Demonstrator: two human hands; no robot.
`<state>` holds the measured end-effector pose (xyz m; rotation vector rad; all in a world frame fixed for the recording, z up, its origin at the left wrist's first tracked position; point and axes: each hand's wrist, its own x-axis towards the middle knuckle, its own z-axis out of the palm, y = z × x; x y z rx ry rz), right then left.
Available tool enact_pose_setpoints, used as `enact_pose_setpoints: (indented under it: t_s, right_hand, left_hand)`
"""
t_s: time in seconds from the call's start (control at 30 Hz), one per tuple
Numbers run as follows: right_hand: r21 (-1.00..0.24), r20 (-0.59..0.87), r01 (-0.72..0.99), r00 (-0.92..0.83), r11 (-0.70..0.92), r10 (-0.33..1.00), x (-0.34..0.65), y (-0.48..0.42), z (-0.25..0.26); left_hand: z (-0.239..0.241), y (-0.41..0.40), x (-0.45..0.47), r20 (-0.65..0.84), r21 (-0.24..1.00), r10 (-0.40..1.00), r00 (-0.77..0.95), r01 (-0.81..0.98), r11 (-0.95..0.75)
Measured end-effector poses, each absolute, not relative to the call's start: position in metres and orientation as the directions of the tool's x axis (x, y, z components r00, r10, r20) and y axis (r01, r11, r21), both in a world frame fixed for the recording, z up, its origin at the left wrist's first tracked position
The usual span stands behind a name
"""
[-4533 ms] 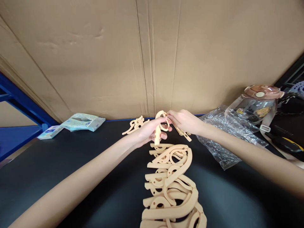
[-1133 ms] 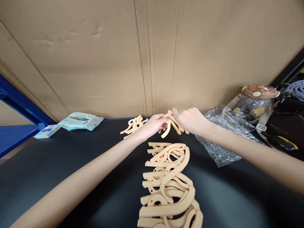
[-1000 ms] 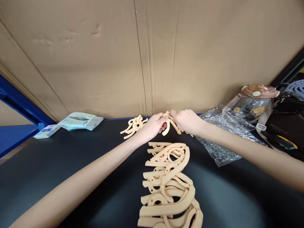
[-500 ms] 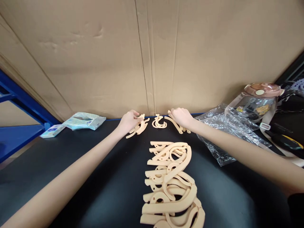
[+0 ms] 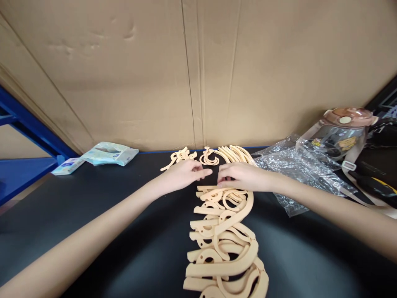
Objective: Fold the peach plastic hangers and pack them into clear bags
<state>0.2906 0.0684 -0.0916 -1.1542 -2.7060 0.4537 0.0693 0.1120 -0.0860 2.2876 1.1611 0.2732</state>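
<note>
Folded beige plastic hangers (image 5: 221, 265) overlap in a long row running from the front edge of view toward the back. My right hand (image 5: 240, 176) is over the far end of this row, its fingers curved downward, a gap showing between them and the thumb. Its fingertips are at the farthest hanger; contact is unclear. To its left, my left hand (image 5: 189, 173) hovers with the index finger and thumb reaching right, nothing visible in it. Behind the hands lie loose beige hanger arms (image 5: 178, 156) on the left, hanger hooks (image 5: 208, 157) centrally, and more curved hanger arms (image 5: 237, 153) rightward.
A brown cardboard wall (image 5: 139, 82) closes off the back of the black table (image 5: 130, 256). Tissue packs (image 5: 108, 154) lie at left near a blue metal frame (image 5: 27, 124). On the right are a crumpled clear plastic bag (image 5: 297, 178) and a strapped water bottle (image 5: 341, 132).
Both hands have come back from the loose hanger parts and moved closer together, near the far end of the row. The right-hand group of arms is now more exposed.
</note>
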Motion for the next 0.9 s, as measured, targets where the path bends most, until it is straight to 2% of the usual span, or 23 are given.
enact_pose_setpoints:
  t_s: [0.2, 0.33, 0.5, 0.6, 0.7, 0.77, 0.8, 0.9]
  right_hand:
    - [-0.321, 0.038, 0.691, -0.674, 0.648, 0.738, 0.303, 0.064, -0.088]
    - [-0.358, 0.182, 0.700, -0.597, 0.618, 0.782, 0.308, 0.061, -0.082]
    - [-0.522, 0.280, 0.726, -0.350, 0.448, 0.894, 0.303, 0.059, -0.075]
    - [-0.639, 0.311, 0.649, -0.273, 0.413, 0.910, 0.304, 0.060, -0.074]
    - [-0.677, 0.322, 0.610, -0.257, 0.412, 0.911, 0.313, 0.063, -0.071]
    - [-0.620, 0.332, 0.665, -0.258, 0.416, 0.907, 0.319, 0.065, -0.067]
    - [-0.543, 0.345, 0.724, -0.270, 0.425, 0.899, 0.321, 0.065, -0.065]
    - [-0.138, 0.360, 0.877, -0.389, 0.461, 0.848, 0.320, 0.064, -0.059]
  left_hand:
    - [-0.085, 0.109, 0.072, -0.166, 0.699, 0.699, 0.696, 0.583, -0.415]
    - [-0.078, 0.109, 0.077, -0.156, 0.828, 0.752, 0.640, 0.500, -0.255]
    - [-0.076, 0.108, 0.094, -0.085, 0.945, 0.873, 0.481, 0.318, -0.083]
    - [-0.082, 0.108, 0.101, -0.108, 0.979, 0.844, 0.525, 0.206, -0.003]
    - [-0.086, 0.109, 0.103, -0.115, 0.989, 0.813, 0.571, 0.139, 0.043]
    - [-0.085, 0.109, 0.103, -0.094, 0.992, 0.835, 0.542, 0.121, 0.033]
    - [-0.084, 0.109, 0.103, -0.075, 0.993, 0.849, 0.524, 0.118, 0.015]
    - [-0.078, 0.104, 0.108, -0.003, 0.988, 0.866, 0.499, 0.134, -0.073]
